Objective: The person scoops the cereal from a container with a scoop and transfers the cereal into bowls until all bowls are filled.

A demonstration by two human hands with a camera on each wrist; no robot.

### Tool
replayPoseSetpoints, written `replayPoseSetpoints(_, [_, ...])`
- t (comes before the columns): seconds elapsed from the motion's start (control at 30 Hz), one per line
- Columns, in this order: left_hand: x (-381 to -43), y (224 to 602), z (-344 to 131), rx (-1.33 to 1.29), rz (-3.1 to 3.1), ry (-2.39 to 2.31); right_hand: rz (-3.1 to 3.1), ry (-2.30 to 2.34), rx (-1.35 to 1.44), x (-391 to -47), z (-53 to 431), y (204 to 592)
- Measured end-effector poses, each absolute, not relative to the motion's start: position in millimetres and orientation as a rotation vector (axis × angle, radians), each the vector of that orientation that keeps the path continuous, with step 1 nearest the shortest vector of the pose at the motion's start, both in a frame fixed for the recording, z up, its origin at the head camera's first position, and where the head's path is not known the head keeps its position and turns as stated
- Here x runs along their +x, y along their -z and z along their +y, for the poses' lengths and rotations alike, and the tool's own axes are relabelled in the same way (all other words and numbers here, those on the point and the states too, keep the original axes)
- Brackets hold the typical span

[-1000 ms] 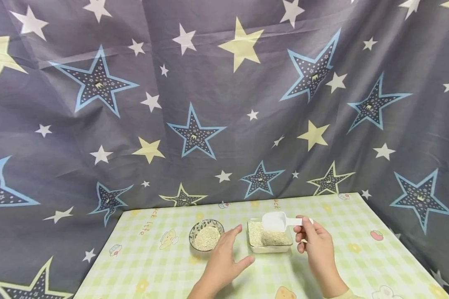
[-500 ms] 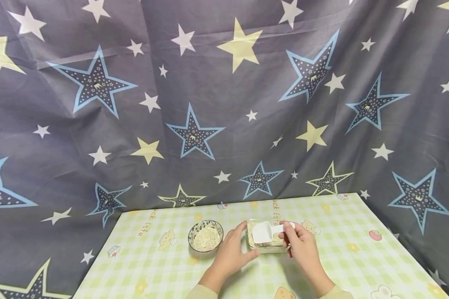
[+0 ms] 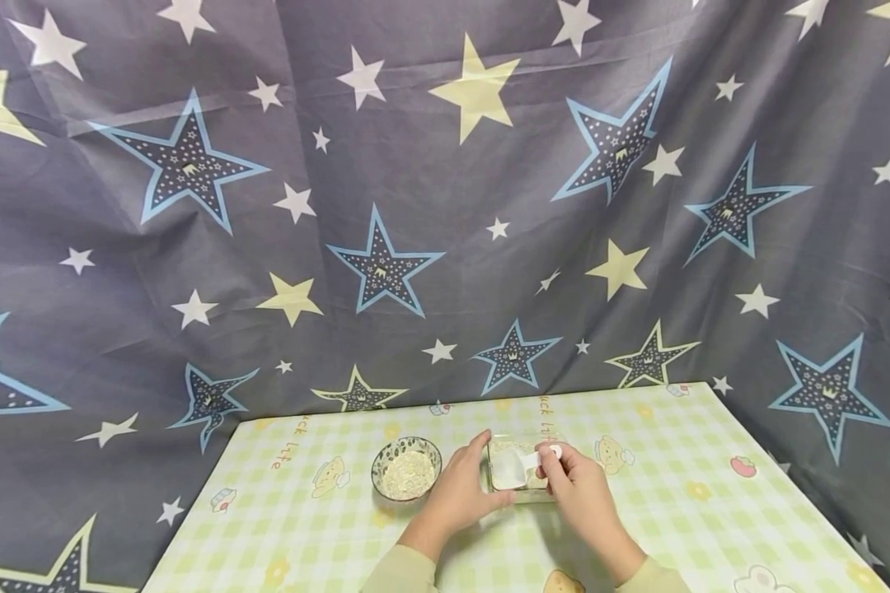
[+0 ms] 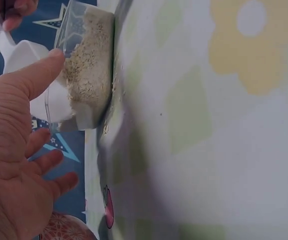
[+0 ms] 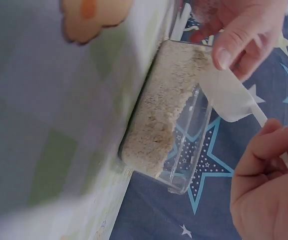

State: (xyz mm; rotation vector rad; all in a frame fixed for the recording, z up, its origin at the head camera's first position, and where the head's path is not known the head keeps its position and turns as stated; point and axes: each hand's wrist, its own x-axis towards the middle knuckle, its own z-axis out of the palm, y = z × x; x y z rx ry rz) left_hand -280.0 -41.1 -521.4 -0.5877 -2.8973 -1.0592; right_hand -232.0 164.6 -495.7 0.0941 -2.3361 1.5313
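A clear rectangular container [image 3: 534,497] of oat-like flakes stands on the table; its flakes [image 5: 158,105] slope higher toward one end in the right wrist view. Pinched by its handle in my right hand [image 3: 582,494] is a white scoop [image 3: 508,469], its cup dipping into the container's left part. My left hand [image 3: 458,492] stands at the container's left side with fingers spread loosely. Its thumb [image 4: 44,70] lies right at the rim, over the scoop's cup in the left wrist view. The flakes partly hide the cup's lower edge.
Left of my left hand sits a patterned bowl [image 3: 391,453] holding similar flakes. A green checked cloth [image 3: 282,511] covers the table, with a few loose flakes beside the container. A dark star-print curtain [image 3: 430,181] hangs behind the far edge.
My right hand has moved left and lowered the scoop from above the container into it. My left hand has shifted right, up to the container's side.
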Motion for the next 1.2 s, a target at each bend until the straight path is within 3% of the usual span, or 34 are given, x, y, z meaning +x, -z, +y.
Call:
replayPoseSetpoints(0.43, [-286.3, 509.0, -36.3, -0.569, -2.945, 1.049, -2.317, -1.01, 0.213, -233.6, 169.6, 502.6])
replayPoseSetpoints(1.2, [-287.5, 503.9, -34.0, -0.495, -2.99, 1.091, -2.267, -0.643, 0.248, -235.2, 202.2, 498.7])
